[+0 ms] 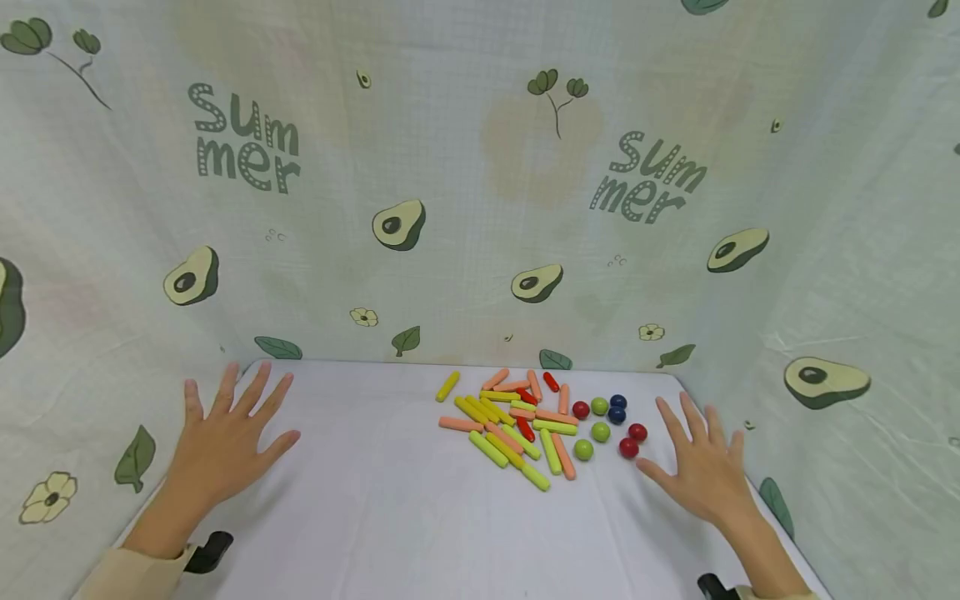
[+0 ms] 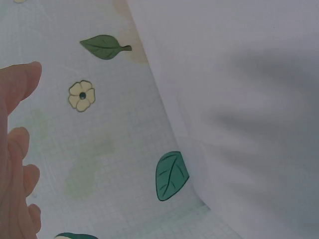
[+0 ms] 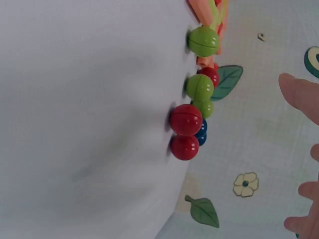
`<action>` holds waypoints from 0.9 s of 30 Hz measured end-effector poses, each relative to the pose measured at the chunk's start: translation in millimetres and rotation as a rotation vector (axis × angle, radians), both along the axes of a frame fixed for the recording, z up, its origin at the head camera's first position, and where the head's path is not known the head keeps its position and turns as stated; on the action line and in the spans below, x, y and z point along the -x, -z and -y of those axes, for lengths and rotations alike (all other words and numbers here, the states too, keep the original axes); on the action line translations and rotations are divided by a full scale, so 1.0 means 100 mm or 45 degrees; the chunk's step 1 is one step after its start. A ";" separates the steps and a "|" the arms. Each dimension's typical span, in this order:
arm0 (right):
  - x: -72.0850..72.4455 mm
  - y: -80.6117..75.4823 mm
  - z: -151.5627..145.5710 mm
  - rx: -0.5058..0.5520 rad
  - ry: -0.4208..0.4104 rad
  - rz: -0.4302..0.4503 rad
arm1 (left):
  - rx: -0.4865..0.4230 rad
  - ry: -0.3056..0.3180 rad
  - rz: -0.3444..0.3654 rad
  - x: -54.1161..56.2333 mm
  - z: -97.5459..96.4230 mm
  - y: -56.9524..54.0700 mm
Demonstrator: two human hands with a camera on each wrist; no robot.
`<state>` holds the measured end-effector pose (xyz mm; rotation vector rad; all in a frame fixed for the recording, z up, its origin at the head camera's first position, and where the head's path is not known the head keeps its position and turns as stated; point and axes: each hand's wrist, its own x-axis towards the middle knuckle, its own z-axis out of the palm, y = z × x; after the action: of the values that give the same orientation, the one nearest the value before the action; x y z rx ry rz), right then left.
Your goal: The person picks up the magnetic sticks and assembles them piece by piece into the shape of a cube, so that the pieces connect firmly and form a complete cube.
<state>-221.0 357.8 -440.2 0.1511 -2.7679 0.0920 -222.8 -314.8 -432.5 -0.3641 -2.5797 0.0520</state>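
Either side of the stick pile (image 1: 526, 429): left hand (image 1: 228, 450) and right hand (image 1: 705, 473), both spread

Well to the left of the pile, we see the left hand with its fingers fanned out and its thumb pointing toward the sticks. On the pile's right, past the balls (image 1: 601, 432), the right hand is spread too, its thumb nearest the red balls (image 1: 628, 447). Both hands hang above the white tabletop (image 1: 360, 517), and we see soft shadows on it.

The pile mixes yellow sticks (image 1: 448, 386), orange sticks (image 1: 461, 424), lime sticks (image 1: 536, 477) and a few red sticks (image 1: 551, 382), many touching or overlapping. Just right of it we count three red balls, three green balls (image 1: 583, 450) and two blue balls (image 1: 617, 415). Behind the pile rises a pale patterned cloth (image 1: 450, 125). Left of the pile and nearer us, a black strap (image 1: 210, 552) shows at the left wrist, beside a beige sleeve (image 1: 146, 575).
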 end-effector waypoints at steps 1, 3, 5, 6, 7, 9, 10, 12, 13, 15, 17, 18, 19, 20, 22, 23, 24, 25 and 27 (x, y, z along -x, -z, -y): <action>0.01 0.00 0.00 0.002 -0.008 -0.011 | -0.002 0.007 0.000 0.02 -0.02 0.00; 0.03 -0.01 0.00 0.006 -0.027 -0.038 | -0.004 0.020 0.003 0.04 -0.07 -0.01; 0.05 -0.03 0.01 0.016 -0.053 -0.065 | -0.003 0.032 0.002 0.06 -0.11 -0.03; 0.07 -0.04 0.02 0.018 -0.068 -0.078 | -0.003 0.036 0.002 0.07 -0.13 -0.04; 0.08 -0.04 0.03 0.018 -0.083 -0.089 | -0.002 0.041 0.002 0.08 -0.15 -0.05; 0.12 -0.05 0.05 0.030 -0.108 -0.101 | 0.001 0.045 0.002 0.10 -0.19 -0.07; 0.13 -0.05 0.06 0.036 -0.117 -0.100 | 0.002 0.047 0.003 0.10 -0.21 -0.08; 0.16 -0.05 0.08 0.054 -0.127 -0.092 | 0.003 0.055 0.003 0.12 -0.26 -0.10; 0.18 -0.05 0.09 0.066 -0.127 -0.082 | 0.004 0.060 0.001 0.13 -0.28 -0.11; 0.20 -0.05 0.11 0.097 -0.126 -0.053 | 0.012 0.069 -0.006 0.14 -0.33 -0.13; 0.22 -0.06 0.13 0.138 -0.127 -0.017 | 0.020 0.080 -0.014 0.16 -0.37 -0.15; 0.23 -0.06 0.14 0.156 -0.128 0.001 | 0.026 0.084 -0.015 0.17 -0.39 -0.16; 0.24 -0.06 0.15 0.173 -0.131 0.021 | 0.035 0.085 -0.013 0.18 -0.42 -0.17; 0.25 -0.07 0.16 0.188 -0.134 0.035 | 0.042 0.086 -0.006 0.19 -0.44 -0.17; 0.27 -0.06 0.18 0.209 -0.144 0.055 | 0.055 0.085 0.012 0.21 -0.48 -0.16; 0.28 -0.06 0.19 0.216 -0.152 0.064 | 0.059 0.086 0.022 0.23 -0.50 -0.16; 0.30 -0.06 0.20 0.222 -0.162 0.067 | 0.062 0.088 0.032 0.24 -0.53 -0.15; 0.31 -0.06 0.20 0.228 -0.171 0.070 | 0.064 0.091 0.041 0.24 -0.55 -0.15; 0.33 -0.06 0.22 0.234 -0.190 0.072 | 0.060 0.104 0.050 0.27 -0.60 -0.14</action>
<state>-254.3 336.0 -434.6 0.3102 -2.7823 0.3937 -249.6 -254.9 -418.7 -0.4923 -2.6031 0.0771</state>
